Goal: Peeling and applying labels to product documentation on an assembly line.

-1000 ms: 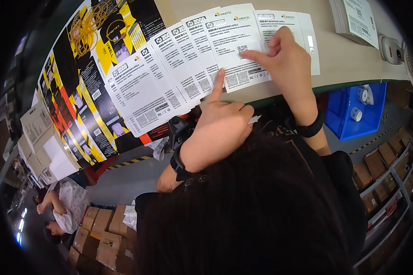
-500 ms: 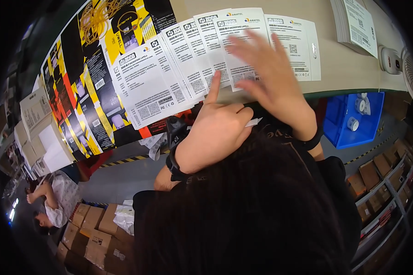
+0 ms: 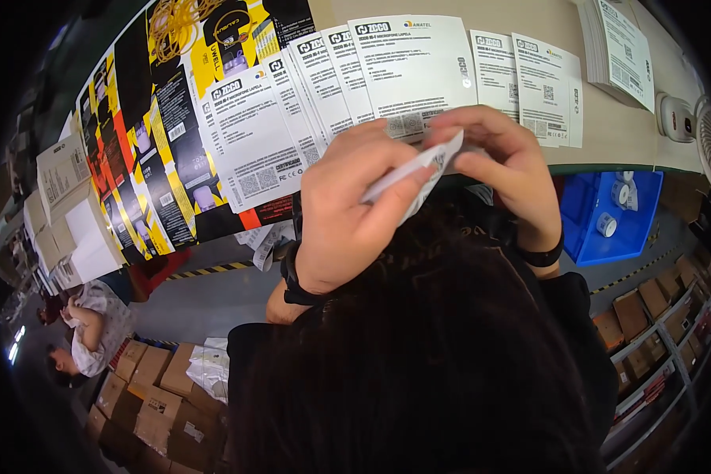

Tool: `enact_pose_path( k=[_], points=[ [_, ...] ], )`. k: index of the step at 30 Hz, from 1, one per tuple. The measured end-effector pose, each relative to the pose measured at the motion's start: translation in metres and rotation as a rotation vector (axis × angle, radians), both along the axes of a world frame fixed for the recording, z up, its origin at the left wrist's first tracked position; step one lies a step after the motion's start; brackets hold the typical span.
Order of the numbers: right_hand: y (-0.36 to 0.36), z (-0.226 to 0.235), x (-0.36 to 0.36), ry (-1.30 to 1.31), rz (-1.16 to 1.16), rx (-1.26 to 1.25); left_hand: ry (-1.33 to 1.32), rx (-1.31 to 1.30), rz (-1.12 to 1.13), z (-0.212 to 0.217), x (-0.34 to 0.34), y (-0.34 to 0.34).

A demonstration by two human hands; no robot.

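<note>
My left hand (image 3: 351, 201) grips a folded white label strip (image 3: 407, 178) between thumb and fingers. It is above the near edge of a row of white printed cards. My right hand (image 3: 505, 150) curls its fingers and thumb round the strip's upper right end; the exact contact is slightly blurred. Behind the hands, the frontmost card (image 3: 411, 63) lies over others. A fanned stack of cards (image 3: 253, 134) spreads to the left, and two overlapping cards (image 3: 541, 87) lie to the right.
A thick card stack (image 3: 620, 55) stands at the back right beside a small white fan (image 3: 709, 130). Yellow rubber bands (image 3: 178, 28) lie on printed black-and-yellow sheets (image 3: 162, 154). A blue bin (image 3: 612, 229) holds white rolls. Another person (image 3: 95, 324) is at lower left.
My right hand has drawn back from the cards to the strip in my left hand. My left index finger no longer points out. One more card now lies at the right, apart from the fan.
</note>
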State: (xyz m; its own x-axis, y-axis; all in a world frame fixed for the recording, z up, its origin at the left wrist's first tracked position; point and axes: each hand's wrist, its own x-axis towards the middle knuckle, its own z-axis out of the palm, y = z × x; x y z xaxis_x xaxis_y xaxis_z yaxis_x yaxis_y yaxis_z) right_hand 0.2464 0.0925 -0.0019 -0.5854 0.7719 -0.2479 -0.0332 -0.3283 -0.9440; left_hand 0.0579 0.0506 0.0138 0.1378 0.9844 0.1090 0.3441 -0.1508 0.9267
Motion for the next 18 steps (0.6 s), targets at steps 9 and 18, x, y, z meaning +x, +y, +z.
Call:
enact_pose_path(
  k=[9, 18],
  points=[
    [-0.008, -0.004, -0.017, -0.206, -0.114, 0.071, -0.07, -0.121, 0.229, -0.011, 0.007, 0.003],
    [0.001, -0.008, -0.012, -0.062, -0.315, 0.362, -0.005, -0.289, 0.235, 0.008, 0.01, 0.003]
  ],
)
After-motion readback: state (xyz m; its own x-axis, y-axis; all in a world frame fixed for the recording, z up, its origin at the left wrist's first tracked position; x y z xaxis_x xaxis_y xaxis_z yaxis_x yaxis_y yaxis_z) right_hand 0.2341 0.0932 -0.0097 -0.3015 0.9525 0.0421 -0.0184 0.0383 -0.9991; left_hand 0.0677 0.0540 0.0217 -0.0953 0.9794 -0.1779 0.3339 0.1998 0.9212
